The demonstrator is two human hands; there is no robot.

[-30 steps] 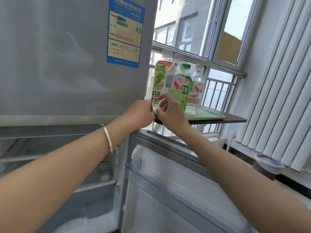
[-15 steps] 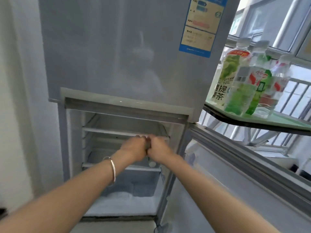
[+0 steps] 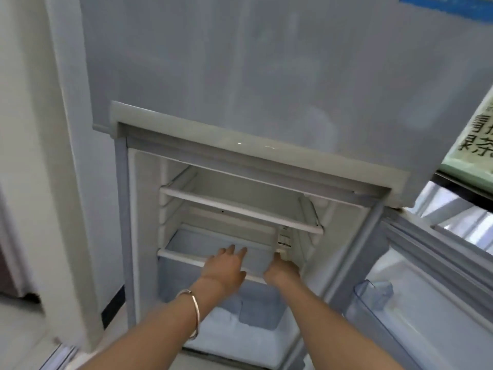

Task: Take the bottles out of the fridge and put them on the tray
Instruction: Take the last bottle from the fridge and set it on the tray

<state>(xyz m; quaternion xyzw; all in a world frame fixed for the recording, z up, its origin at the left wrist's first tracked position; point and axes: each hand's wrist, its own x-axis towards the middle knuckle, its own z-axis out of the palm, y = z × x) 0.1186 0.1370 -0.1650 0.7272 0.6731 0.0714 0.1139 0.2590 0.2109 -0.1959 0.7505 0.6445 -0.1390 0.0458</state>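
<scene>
Nearest to us, both forearms reach forward into the open lower compartment of the fridge (image 3: 125, 209). A bangle (image 3: 196, 313) sits on the left wrist.

Left hand (image 3: 225, 268): fingers spread and loose, palm down, over the front rail of the lower shelf (image 3: 181, 256), pointing to 12 o'clock. It grips nothing.

Right hand (image 3: 282, 268): at 3 o'clock of the left, near the right inner wall. Its fingers are hidden behind the shelf edge, and a small pale object sits at its fingertips; we cannot tell whether the hand is closed on it or what it is.

Further in, the upper shelf (image 3: 240, 209) is bare. The frosted bin (image 3: 253, 316) at the bottom shows no bottle either. The door rack (image 3: 373, 292) at 4 o'clock looks bare as well.

Farthest, at 2 o'clock at the frame edge: one bottle (image 3: 477, 134), its label pale green with dark characters, stands upright on the green tray (image 3: 464, 168), which lies on a dark worktop (image 3: 461, 185). Only a sliver of label and base is in view; the cap is cut off.

Our judgement: the task is near its end. At least one bottle is placed, and no bottle is plainly visible in the compartment. What remains is a last check or a last grab at the right wall.
</scene>
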